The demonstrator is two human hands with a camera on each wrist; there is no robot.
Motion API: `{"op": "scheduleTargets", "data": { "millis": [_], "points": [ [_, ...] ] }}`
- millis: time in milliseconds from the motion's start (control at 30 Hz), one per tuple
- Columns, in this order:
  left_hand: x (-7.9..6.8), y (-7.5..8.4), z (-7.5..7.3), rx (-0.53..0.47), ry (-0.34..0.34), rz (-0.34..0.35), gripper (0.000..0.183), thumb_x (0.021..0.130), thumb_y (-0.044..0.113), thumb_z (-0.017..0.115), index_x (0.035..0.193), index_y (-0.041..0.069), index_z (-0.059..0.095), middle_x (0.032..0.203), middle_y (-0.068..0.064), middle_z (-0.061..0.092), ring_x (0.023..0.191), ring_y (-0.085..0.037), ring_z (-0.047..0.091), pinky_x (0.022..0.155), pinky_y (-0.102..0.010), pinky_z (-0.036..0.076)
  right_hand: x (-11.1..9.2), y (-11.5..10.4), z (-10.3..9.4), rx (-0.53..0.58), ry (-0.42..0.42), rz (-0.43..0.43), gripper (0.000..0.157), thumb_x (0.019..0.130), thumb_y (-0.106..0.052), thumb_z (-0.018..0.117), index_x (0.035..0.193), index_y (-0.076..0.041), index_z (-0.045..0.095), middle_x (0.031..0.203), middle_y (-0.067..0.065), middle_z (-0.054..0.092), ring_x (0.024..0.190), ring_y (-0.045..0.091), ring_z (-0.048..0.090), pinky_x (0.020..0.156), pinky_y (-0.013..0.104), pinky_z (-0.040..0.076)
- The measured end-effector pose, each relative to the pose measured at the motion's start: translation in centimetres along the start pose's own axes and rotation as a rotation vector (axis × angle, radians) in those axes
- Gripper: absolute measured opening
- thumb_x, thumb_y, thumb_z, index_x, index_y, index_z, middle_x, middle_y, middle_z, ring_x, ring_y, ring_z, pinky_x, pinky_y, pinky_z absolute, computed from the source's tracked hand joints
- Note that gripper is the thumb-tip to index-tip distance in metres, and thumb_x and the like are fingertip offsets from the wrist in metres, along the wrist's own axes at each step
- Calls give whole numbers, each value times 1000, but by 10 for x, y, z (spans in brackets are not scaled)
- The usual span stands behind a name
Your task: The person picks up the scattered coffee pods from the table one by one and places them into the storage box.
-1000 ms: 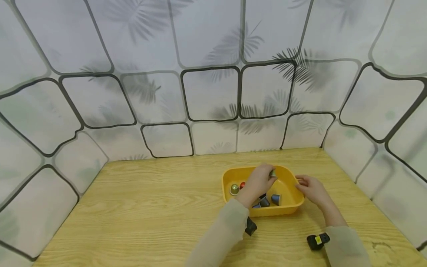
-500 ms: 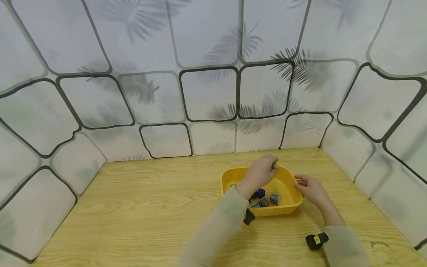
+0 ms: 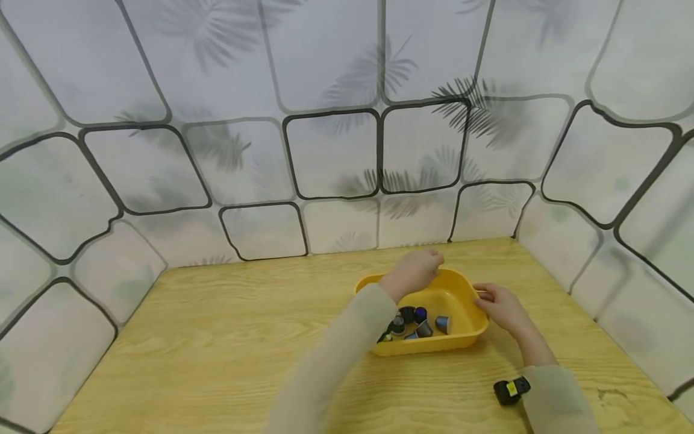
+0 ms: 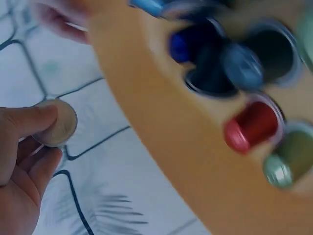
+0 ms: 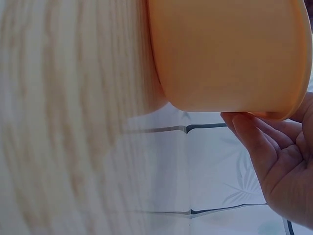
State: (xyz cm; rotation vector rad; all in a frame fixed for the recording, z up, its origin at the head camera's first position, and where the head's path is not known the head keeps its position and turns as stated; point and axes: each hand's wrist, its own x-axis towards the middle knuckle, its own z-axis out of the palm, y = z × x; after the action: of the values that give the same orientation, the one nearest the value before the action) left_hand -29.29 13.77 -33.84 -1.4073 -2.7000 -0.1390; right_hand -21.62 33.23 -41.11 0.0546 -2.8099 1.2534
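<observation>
A yellow plastic tray [image 3: 458, 298] stands on the wooden table, holding several coffee capsules in its near left part. My left hand [image 3: 416, 269] is over the tray's far rim. In the left wrist view that hand pinches a coffee capsule [image 4: 64, 123] between thumb and fingers, its round pale lid showing; the head view hides it. Below it in the tray lie a red capsule [image 4: 253, 125], a green capsule [image 4: 288, 159] and dark blue ones, blurred. My right hand [image 3: 503, 308] grips the tray's right end, thumb and fingers at the rim [image 5: 301, 73].
Wood-grain table [image 3: 233, 337] extends left and in front of the tray. Behind and at both sides rises a pale wall covering [image 3: 336, 157] with dark grid lines and leaf prints. A black wrist camera [image 3: 508, 392] sits at the right sleeve.
My left hand has risen from inside the tray toward its far rim, then shifted a little left, with the capsule pinched. My right hand stays on the tray's rim.
</observation>
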Motion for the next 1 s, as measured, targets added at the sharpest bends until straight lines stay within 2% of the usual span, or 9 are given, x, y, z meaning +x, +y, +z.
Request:
{"op": "scheduleTargets", "data": {
  "millis": [233,400,833,1000],
  "points": [
    [2,-8,16,144,-162,70,17,88,19,56,103,15,61,99,5,56,84,-7,54,69,-16,44,-1,0,1,0,-6,5,40,90,-8,50,122,14,41,112,34,48,101,42,49,74,40,49],
    [5,-7,27,233,-232,137,16,88,22,55,102,17,60,105,4,56,87,-7,55,74,-16,44,-1,0,1,-12,-8,9,40,90,-8,50,122,13,41,113,34,48,102,43,48,75,41,48],
    [18,-1,36,266,-280,170,19,85,25,59,103,21,62,95,10,58,83,-4,53,72,-16,43,1,0,-1,-10,-2,-1,40,90,-9,50,122,13,41,113,34,48,102,42,49,75,41,48],
    [20,2,41,255,-299,159,21,84,25,59,105,21,61,94,10,58,81,-4,53,71,-16,43,1,2,-2,-19,-8,-5,41,90,-9,50,123,13,41,114,34,48,103,43,48,77,43,47]
  ]
}}
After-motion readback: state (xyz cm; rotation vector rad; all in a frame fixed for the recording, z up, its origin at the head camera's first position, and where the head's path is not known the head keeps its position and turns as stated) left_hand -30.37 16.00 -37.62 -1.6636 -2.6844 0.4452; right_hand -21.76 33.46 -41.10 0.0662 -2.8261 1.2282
